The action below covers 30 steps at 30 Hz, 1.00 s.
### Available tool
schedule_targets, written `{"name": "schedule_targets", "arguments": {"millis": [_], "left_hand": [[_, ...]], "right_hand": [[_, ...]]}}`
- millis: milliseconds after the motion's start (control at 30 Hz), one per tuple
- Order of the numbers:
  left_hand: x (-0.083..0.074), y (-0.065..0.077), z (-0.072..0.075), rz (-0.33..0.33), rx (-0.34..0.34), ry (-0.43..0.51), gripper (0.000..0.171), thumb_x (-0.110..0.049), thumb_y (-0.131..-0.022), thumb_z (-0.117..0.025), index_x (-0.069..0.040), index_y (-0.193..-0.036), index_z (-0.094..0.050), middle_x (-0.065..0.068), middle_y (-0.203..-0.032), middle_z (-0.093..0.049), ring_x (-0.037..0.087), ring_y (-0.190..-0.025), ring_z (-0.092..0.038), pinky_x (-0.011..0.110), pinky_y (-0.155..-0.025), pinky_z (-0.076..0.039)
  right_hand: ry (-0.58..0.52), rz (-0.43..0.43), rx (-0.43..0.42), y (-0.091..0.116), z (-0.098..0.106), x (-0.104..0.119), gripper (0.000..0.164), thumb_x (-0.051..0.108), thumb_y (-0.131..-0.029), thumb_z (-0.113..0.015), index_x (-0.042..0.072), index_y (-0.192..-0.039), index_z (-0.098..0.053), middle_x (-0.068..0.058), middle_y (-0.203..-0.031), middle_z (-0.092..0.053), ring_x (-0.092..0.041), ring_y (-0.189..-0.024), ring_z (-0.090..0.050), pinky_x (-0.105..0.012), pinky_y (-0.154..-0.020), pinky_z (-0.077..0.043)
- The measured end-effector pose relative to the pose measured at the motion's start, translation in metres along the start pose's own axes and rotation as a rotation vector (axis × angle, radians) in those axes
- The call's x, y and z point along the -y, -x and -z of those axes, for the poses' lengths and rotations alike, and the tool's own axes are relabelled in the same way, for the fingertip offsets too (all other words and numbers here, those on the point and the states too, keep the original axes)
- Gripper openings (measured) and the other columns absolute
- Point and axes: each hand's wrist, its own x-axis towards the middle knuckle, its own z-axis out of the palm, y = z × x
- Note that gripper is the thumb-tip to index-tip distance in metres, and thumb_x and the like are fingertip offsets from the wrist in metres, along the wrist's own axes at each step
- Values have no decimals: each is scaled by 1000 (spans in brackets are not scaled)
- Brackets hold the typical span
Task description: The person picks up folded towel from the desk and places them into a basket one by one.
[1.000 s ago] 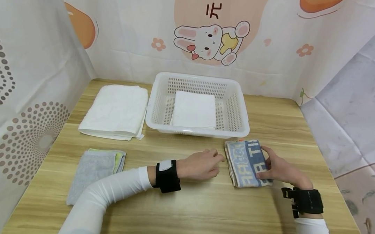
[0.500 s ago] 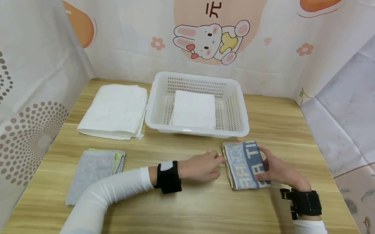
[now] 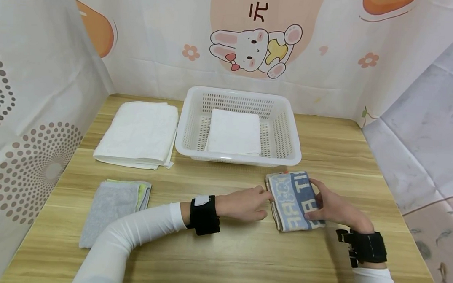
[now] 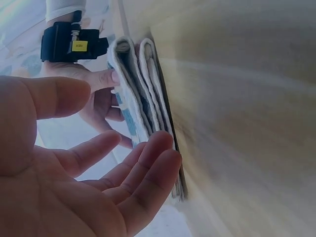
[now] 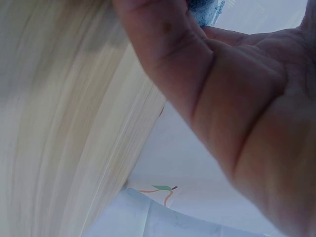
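Observation:
A folded blue and cream towel with woven letters lies on the table right of centre. My right hand grips its right side, thumb on the upper face and index finger at the far corner. In the right wrist view only a blue scrap of the towel shows past the hand. My left hand is at the opposite side, its fingers loosely bent and its fingertips right at the layered edge. The left wrist view shows the stacked folds of the towel beyond those fingers.
Behind the hands stands a white perforated basket with a folded white towel inside. A larger folded white towel lies to its left. A grey folded towel is partly under my left sleeve. Printed curtains border the table.
The blue and cream towel has slid slightly left and toward me along with my right hand. My left hand has barely moved, and the towel's edge has come up to its fingertips.

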Motion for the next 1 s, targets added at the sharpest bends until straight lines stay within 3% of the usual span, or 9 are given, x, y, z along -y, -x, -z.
{"name": "schedule_targets", "arguments": {"millis": [300, 567, 733, 1000], "left_hand": [[1, 0, -3, -12, 27, 105, 41, -18, -100, -55, -5, -139, -49, 12, -138, -52, 15, -125, -48, 19, -99, -39], [3, -2, -5, -19, 63, 207, 42, -15, -99, -56, -1, -138, -47, 16, -138, -54, 16, -117, -53, 17, -96, -39], [4, -3, -7, -1, 107, 267, 46, -16, -100, -55, 0, -142, -43, 15, -143, -50, 12, -127, -48, 17, -101, -37], [3, -2, -7, 17, 120, 319, 50, -17, -101, -54, -2, -146, -38, 16, -148, -45, 14, -135, -43, 20, -103, -37]], "right_hand": [[8, 1, 9, 1, -3, 7, 118, 34, -75, -87, 0, -156, -8, -19, -107, -60, -24, -93, -58, -38, -78, -49], [-15, 6, 27, 1, -5, 11, 118, 32, -75, -87, 0, -157, -8, -18, -107, -60, -24, -93, -59, -38, -78, -50], [-44, 23, 22, 1, -7, 12, 116, 30, -76, -87, 1, -157, -9, -15, -104, -59, -23, -91, -59, -35, -77, -49], [-45, 7, 29, 2, -10, 15, 112, 34, -81, -83, 2, -158, -9, -14, -103, -58, -22, -89, -58, -33, -74, -49]]}}
